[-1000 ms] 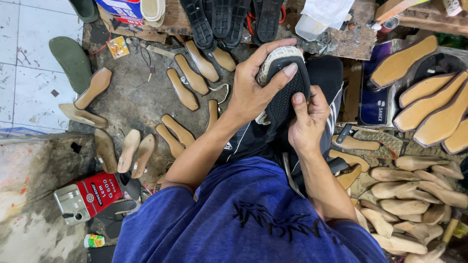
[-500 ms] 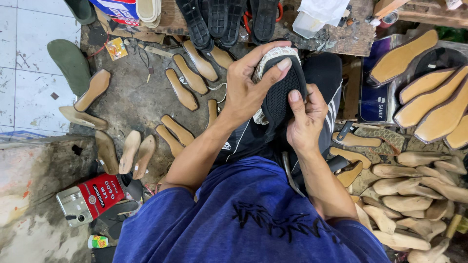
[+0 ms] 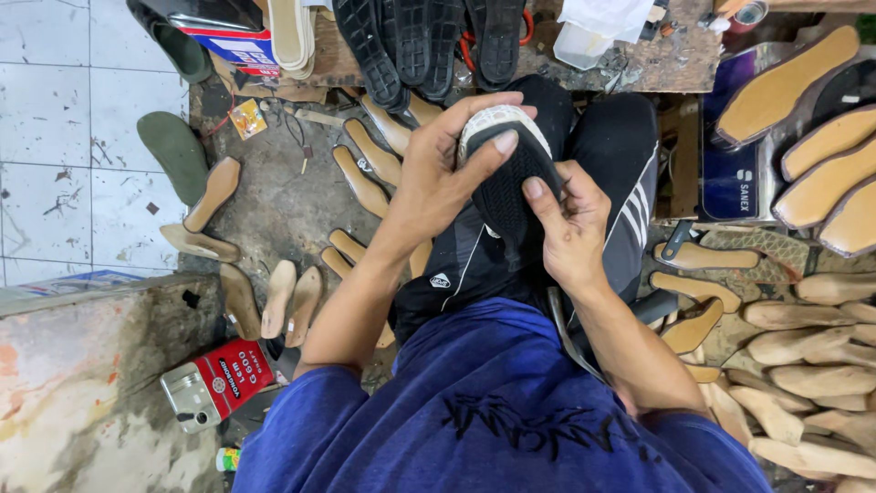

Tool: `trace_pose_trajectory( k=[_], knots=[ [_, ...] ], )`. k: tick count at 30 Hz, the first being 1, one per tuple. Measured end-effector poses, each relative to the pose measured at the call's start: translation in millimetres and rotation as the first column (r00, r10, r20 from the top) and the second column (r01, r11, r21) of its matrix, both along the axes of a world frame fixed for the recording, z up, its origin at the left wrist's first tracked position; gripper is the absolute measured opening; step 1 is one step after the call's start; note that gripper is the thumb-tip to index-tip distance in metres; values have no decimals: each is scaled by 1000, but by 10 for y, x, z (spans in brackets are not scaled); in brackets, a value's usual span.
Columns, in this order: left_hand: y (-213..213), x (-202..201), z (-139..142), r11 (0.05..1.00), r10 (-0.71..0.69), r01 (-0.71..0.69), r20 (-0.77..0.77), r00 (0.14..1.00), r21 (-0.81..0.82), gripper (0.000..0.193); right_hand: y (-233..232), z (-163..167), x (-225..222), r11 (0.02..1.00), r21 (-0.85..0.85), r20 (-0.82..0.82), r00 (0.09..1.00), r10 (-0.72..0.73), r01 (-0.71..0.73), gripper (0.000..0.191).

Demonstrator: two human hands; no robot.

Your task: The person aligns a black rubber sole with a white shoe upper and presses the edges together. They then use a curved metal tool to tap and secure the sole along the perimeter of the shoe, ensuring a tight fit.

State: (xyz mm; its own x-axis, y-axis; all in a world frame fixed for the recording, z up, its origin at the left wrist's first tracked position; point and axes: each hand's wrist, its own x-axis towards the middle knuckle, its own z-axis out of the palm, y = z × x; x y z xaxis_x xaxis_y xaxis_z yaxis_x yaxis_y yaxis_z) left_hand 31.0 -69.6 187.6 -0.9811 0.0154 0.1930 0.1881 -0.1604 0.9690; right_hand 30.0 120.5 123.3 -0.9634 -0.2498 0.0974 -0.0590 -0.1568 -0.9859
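Concrete floor [image 3: 292,210] strewn with tan insoles [image 3: 274,297]; over our lap, both hands, left [image 3: 438,178] and right [image 3: 570,228], grip the black sole [image 3: 511,187], pressing its pale rim down, the joining apparently unfinished.

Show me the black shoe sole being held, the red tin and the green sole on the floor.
black shoe sole [image 3: 511,187], head view, on its dark ribbed middle.
red tin [image 3: 239,376], head view, on its red side.
green sole [image 3: 172,148], head view, on its flat middle.
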Motion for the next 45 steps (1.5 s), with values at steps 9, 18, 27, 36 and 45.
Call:
trace_pose_trajectory(
  k=[9,18,27,36,45],
  knots=[
    [-299,-142,-209,995,21,-19,-10,1000,101,32,-85,188,-9,966,-74,311,915,257,-246,21],
    [-532,-242,-388,978,72,-81,56,996,191,36,-143,44,-43,934,311,140,980,138,-176,27],
    [-634,-504,-651,983,110,-115,41,993,143,32,-152,-207,-365,924,291,188,962,198,-248,30],
    [-758,-1186,-1286,941,244,-237,2,970,243,8,-188,-148,-845,929,-64,388,848,360,-365,26],
    [-725,-896,-1140,964,178,-179,26,984,196,15,-286,-143,-714,950,36,288,914,287,-310,23]
  ],
)
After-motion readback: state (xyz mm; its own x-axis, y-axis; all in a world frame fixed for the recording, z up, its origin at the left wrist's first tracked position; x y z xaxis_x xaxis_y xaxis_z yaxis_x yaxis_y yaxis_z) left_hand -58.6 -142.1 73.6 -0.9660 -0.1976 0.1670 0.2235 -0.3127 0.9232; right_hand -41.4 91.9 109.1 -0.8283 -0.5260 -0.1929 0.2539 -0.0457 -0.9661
